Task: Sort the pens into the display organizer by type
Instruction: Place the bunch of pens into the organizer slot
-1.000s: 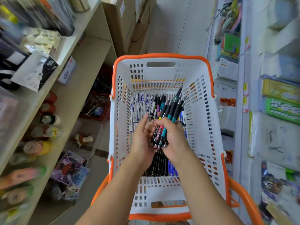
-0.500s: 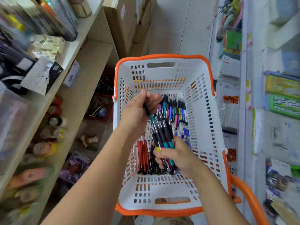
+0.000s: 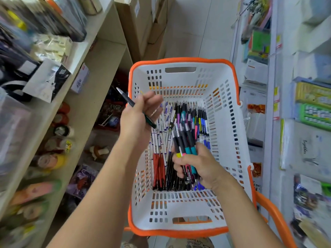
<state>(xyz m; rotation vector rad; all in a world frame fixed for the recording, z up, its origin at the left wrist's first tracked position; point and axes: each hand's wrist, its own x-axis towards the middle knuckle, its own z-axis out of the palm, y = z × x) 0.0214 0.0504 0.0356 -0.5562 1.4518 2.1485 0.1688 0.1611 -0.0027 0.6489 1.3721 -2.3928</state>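
Two bare hands are working over a white basket (image 3: pixel 231 185) with an orange rim as I am watching from the head camera. Nearest me, the right hand (image 3: pixel 198 167) is clamping its curled fingers round a bundle of rubber-grip pens (image 3: pixel 185 147), teal, pink and yellow sleeves showing above the fist. Just beyond it, the left hand (image 3: pixel 138 120) is pinching a single dark pen (image 3: pixel 133 106), lifted clear of the basket's left wall and pointing its tip toward the shelving (image 3: pixel 100 68) on that side.

Below both hands, loose pens (image 3: pixel 189 119) are lying on the basket floor in rough groups: red ones and black ones nearer, white-and-blue ones and coloured-grip ones farther back.

I am judging this as the picking-out step: one type is being gathered in the right hand while the left is separating an odd one. The next move is calling for a matching slot for that single pen.

No display organizer is showing clearly anywhere; I cannot tell where it stands. Shelf goods on both sides are smearing into blur, the lettering on the pens is too small to read, and both forearms are cut off by the bottom edge.
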